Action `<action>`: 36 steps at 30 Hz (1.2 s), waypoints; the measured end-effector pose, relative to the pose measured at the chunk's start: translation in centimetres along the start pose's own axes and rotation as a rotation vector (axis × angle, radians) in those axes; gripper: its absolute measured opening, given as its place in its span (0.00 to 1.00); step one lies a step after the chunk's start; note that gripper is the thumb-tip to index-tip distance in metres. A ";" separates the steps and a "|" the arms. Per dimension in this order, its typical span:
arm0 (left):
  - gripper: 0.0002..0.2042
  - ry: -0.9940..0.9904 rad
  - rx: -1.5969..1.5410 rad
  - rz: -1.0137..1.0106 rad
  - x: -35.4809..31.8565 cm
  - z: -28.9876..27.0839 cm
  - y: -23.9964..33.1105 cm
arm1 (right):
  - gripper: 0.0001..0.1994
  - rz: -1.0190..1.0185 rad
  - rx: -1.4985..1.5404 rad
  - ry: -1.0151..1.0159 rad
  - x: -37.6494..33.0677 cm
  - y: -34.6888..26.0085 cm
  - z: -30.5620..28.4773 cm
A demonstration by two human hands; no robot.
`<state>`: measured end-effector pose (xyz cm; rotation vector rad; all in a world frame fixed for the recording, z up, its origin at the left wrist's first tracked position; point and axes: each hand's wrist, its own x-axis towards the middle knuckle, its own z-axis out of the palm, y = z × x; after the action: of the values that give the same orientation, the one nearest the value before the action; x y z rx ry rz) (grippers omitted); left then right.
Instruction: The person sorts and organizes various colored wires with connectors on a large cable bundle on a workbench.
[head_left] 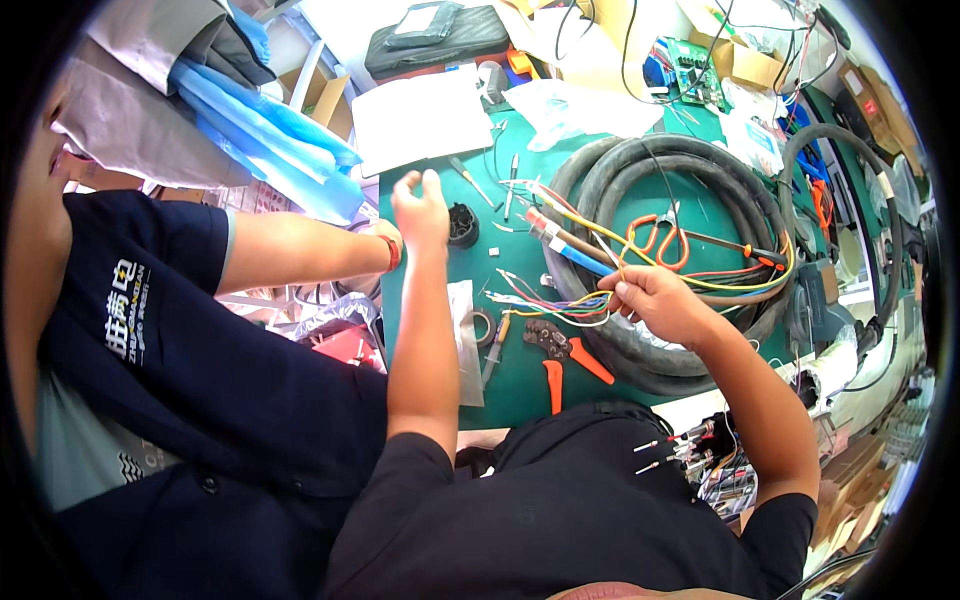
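My right hand (660, 303) is closed, with thumb and fingers pinching a bundle of thin coloured wires (560, 308) whose stripped ends fan out to the left. The wires come from a thick black cable (640, 365) coiled on the green table. Above them lie a blue core (580, 253) and other thick cores. My left hand (420, 212) is raised beside a round black connector part (462, 225), its fingers loosely bent and apart, with nothing visible in them. Crimping pliers (565, 360) with orange handles rest below the wires. Orange-handled scissors (658, 240) lie inside the coil.
At the left stands a person in a dark shirt, whose hand (388, 243) reaches the table edge. A screwdriver (475, 183), a tape roll (482, 328) and a white board (425, 120) lie around the green table (425, 385). Further back are a black case (437, 45) and a circuit board (697, 72).
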<state>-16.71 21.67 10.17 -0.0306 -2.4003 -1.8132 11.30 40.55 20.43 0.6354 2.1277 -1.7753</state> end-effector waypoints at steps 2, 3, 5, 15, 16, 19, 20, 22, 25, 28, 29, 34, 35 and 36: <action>0.34 0.023 0.354 -0.005 4.7 1.4 -1.1 | 0.13 -0.020 -0.015 -0.014 0.1 0.2 -0.2; 0.43 0.025 0.519 -0.025 7.0 2.3 -1.8 | 0.12 -0.028 0.011 0.002 0.1 0.3 -0.1; 0.47 0.083 0.777 -0.051 10.7 4.0 -5.2 | 0.12 -0.028 0.049 0.019 0.1 0.3 -0.2; 0.46 0.094 0.968 -0.216 14.7 7.2 -6.7 | 0.13 0.068 0.098 -0.004 -0.1 -0.8 -0.7; 0.45 0.117 0.977 -0.192 14.7 7.4 -7.0 | 0.13 0.076 0.117 -0.002 -0.1 -0.9 -0.8; 0.34 0.090 1.012 -0.008 13.5 7.6 -5.7 | 0.13 0.104 0.115 -0.017 0.1 -1.0 -1.0; 0.31 0.043 0.971 0.157 13.8 7.4 -6.6 | 0.13 0.116 0.129 -0.013 0.2 -1.1 -0.9; 0.25 -0.051 0.873 0.495 14.7 7.7 -8.3 | 0.13 0.133 0.161 0.003 0.4 -1.1 -1.0; 0.22 -0.346 0.791 0.682 12.2 9.4 -7.1 | 0.13 0.152 0.192 0.020 0.5 -1.1 -1.3; 0.22 -0.564 1.078 0.662 10.9 9.6 -6.1 | 0.13 0.107 0.220 0.034 0.5 -0.7 -1.2; 0.23 -0.527 1.084 0.713 10.7 9.5 -6.3 | 0.13 0.118 0.221 0.027 0.5 -0.8 -1.2; 0.26 -0.602 1.121 0.641 10.3 9.4 -6.2 | 0.13 0.123 0.256 0.023 0.5 -0.7 -1.3; 0.27 -0.607 1.121 0.628 10.3 9.4 -6.1 | 0.13 0.120 0.263 0.021 0.5 -0.6 -1.3; 0.27 -0.612 1.121 0.622 10.3 9.4 -6.0 | 0.13 0.116 0.270 0.020 0.5 -0.6 -1.2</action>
<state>-28.34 28.33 3.09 -1.1589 -2.9108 -0.0760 10.61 41.77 20.88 0.8280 1.8369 -2.0142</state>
